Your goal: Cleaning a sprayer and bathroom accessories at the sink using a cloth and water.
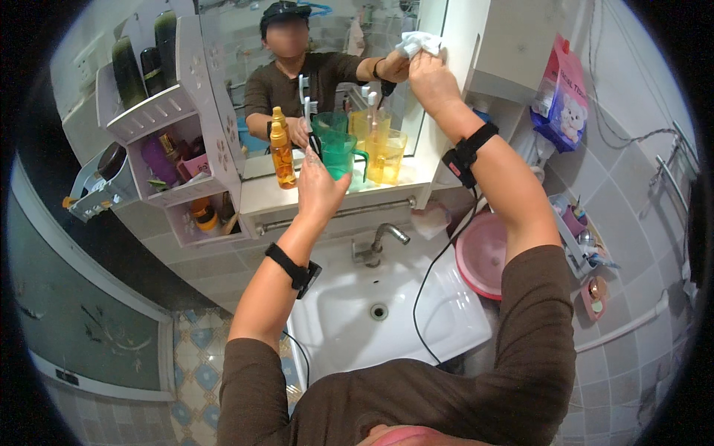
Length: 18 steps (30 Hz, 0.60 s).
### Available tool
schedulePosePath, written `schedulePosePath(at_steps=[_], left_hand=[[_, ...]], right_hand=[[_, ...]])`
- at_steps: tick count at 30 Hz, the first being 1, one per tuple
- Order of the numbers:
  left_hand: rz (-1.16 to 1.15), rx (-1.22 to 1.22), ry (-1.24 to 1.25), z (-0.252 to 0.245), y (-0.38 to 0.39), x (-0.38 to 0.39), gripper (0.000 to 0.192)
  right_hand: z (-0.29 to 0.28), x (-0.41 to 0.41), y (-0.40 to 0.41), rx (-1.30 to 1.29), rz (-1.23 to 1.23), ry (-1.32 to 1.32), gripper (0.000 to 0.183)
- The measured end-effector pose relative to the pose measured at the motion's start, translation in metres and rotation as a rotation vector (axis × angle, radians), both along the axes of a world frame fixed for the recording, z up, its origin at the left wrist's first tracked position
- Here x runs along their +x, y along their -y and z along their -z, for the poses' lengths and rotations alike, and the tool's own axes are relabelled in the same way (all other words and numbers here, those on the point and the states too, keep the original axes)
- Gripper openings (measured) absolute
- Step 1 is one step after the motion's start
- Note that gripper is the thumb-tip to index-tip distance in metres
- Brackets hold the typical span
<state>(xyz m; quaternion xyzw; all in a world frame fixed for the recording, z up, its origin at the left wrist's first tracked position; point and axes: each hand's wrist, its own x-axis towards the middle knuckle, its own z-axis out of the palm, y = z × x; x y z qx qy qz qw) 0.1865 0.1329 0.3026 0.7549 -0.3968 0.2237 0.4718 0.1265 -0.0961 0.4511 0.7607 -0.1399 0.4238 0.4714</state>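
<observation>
My right hand (pixel 432 81) presses a white cloth or tissue (pixel 419 43) against the right part of the cabinet mirror (pixel 334 56). On the shelf (pixel 334 198) below, my left hand (pixel 322 181) is at the green plastic cup (pixel 337 158), its fingers partly behind the cup and the toothbrush (pixel 309 120) that leans up there. Whether the fingers close on the cup cannot be told. An amber pump bottle (pixel 283 159) stands just left of this hand. Right of the green cup is a yellow translucent cup (pixel 387 159), with a toothbrush head near it.
Below the shelf are a metal towel bar (pixel 334 215), a chrome faucet (pixel 385 240) and a white washbasin (pixel 340 312). A pink basin (pixel 482 253) sits at right. White side shelves (pixel 217 139) hold bottles at left. A pink tissue pack (pixel 563 100) hangs at right. Cables trail from both wrist straps.
</observation>
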Motion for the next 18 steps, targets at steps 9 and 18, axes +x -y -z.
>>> schedulePosePath(at_steps=[9, 18], left_hand=[[-0.103, -0.032, -0.018, 0.022, 0.008, 0.002, 0.097], [-0.229, -0.165, 0.401, 0.026, 0.001, -0.046, 0.077]], right_hand=[[0.013, -0.017, -0.009, 0.052, -0.144, -0.081, 0.02], [-0.035, 0.008, 0.0, -0.066, -0.355, 0.129, 0.034]])
